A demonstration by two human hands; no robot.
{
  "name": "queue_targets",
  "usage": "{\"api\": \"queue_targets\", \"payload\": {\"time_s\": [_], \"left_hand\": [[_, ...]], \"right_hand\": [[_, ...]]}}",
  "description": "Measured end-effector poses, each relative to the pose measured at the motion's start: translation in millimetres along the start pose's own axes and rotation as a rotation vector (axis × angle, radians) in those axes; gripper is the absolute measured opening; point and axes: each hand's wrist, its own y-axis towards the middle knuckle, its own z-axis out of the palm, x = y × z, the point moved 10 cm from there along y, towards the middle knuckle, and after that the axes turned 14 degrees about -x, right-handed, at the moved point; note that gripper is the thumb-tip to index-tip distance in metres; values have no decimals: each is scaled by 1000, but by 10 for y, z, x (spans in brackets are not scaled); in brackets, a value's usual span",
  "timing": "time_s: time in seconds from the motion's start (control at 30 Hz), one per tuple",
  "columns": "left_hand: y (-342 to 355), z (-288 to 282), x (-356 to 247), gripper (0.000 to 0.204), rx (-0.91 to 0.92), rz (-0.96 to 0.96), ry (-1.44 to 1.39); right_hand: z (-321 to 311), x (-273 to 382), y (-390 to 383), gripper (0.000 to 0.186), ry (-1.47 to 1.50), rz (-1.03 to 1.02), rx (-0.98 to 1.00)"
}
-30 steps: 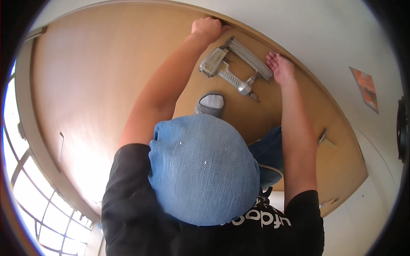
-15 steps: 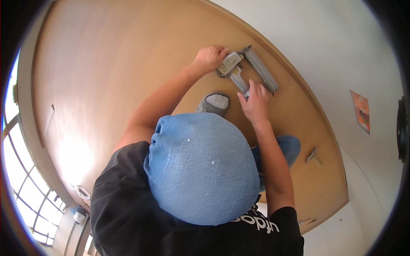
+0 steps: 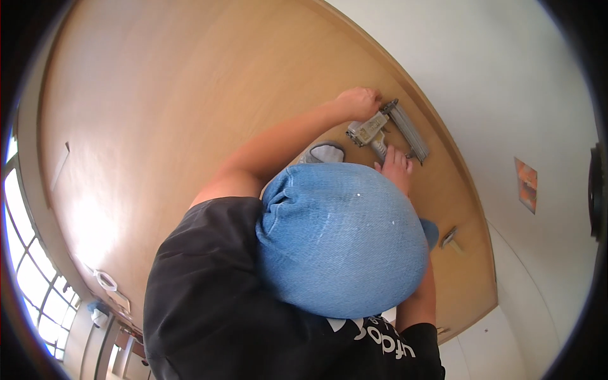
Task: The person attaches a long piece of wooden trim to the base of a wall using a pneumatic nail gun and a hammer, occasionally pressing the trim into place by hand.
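A grey nail gun (image 3: 368, 130) with a long ribbed magazine (image 3: 409, 133) lies on the tan wooden surface (image 3: 209, 76). My right hand (image 3: 397, 170) is closed at the lower end of its handle, partly hidden by my raised, jeans-covered knee (image 3: 348, 240). Beyond the gun's body, close to the magazine's far end, is my left hand (image 3: 359, 103). Its fingers are curled together at the tips, and whatever they pinch, if anything, is too small to make out.
My grey shoe (image 3: 324, 152) rests just left of the gun. A small hammer-like tool (image 3: 451, 240) lies to the right. The surface has a curved-looking raised edge (image 3: 437, 114), with a white area past it holding an orange picture (image 3: 525, 185). A white ring-shaped item (image 3: 105, 280) sits near the window.
My left hand has come off the nail gun's body and moved to its far side, fingers curled. My right hand stays at the handle. The whole view has shifted, with the knee now covering my right forearm.
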Motion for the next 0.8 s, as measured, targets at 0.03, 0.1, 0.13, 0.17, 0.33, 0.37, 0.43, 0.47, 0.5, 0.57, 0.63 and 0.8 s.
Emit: {"api": "queue_targets", "payload": {"time_s": [0.03, 0.1, 0.13, 0.17, 0.33, 0.37, 0.43, 0.47, 0.5, 0.57, 0.63, 0.8], "left_hand": [[48, -2, 25, 31, -18, -9, -16], [172, 7, 67, 31, -38, -18, -24], [255, 15, 87, 31, -42, -19, 3], [335, 15, 117, 31, -43, -18, 31], [819, 115, 196, 31, -21, 31, 10], [765, 92, 322, 32, -38, -60, -83], [677, 166, 326, 33, -51, -229, -254], [683, 42, 330, 34, -147, -29, -155], [716, 87, 283, 34, -129, -116, -224], [648, 118, 262, 35, -86, -201, -277], [611, -73, 402, 36, -126, -289, -247], [655, -661, 298, 47, -216, -208, 374]], "right_hand": [[57, 16, 0, 62, -25, 63, 62], [105, 55, 24, 63, -42, 125, 119], [117, 49, 39, 62, -33, 162, 131], [131, 36, 48, 62, -22, 202, 143], [52, -18, 54, 59, 56, 178, 115], [73, 17, 51, 59, 141, 125, 95], [30, -216, -94, 58, 161, 158, 82], [-29, -165, -43, 58, 218, 91, 52], [-78, -213, -76, 57, 258, 49, 28], [-154, -393, -175, 52, 305, 102, 15], [-313, -667, -284, 46, 389, 130, -87], [-123, -3129, -1948, 44, -82, 562, 25]]}}
